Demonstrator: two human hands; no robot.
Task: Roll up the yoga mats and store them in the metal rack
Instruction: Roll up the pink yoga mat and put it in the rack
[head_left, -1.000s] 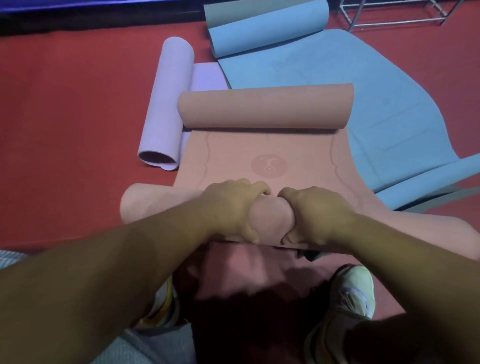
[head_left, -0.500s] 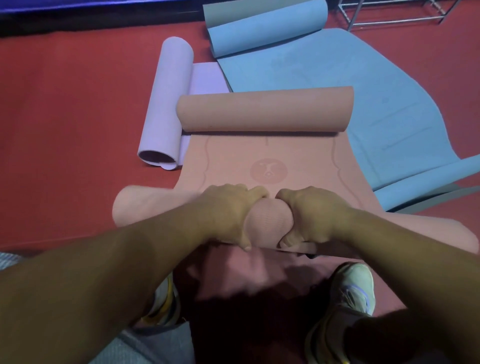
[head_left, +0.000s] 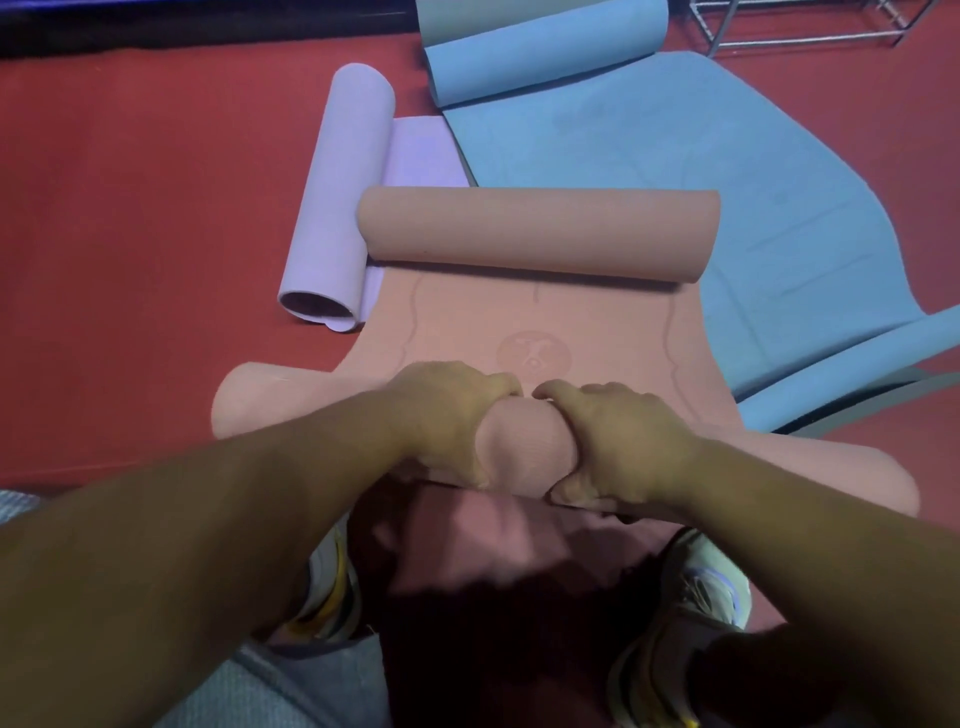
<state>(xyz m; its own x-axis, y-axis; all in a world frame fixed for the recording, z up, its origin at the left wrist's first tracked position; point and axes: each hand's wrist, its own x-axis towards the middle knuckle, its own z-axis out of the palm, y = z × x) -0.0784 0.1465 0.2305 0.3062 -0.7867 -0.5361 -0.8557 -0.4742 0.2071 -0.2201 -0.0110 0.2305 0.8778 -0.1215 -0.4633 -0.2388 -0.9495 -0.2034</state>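
Both hands — left hand (head_left: 447, 415), right hand (head_left: 623, 441) — still curling fingers around the pink mat (head_left: 524, 441) near roll, apparently rolling it slightly further; far roll unmoved.

Your pink yoga mat (head_left: 545, 322) lies partly flat, rolled at both ends; the lilac mat (head_left: 337, 197) lies rolled at its left, the blue mat (head_left: 701, 156) half-unrolled at its right; the metal rack (head_left: 810, 26) stands beyond.
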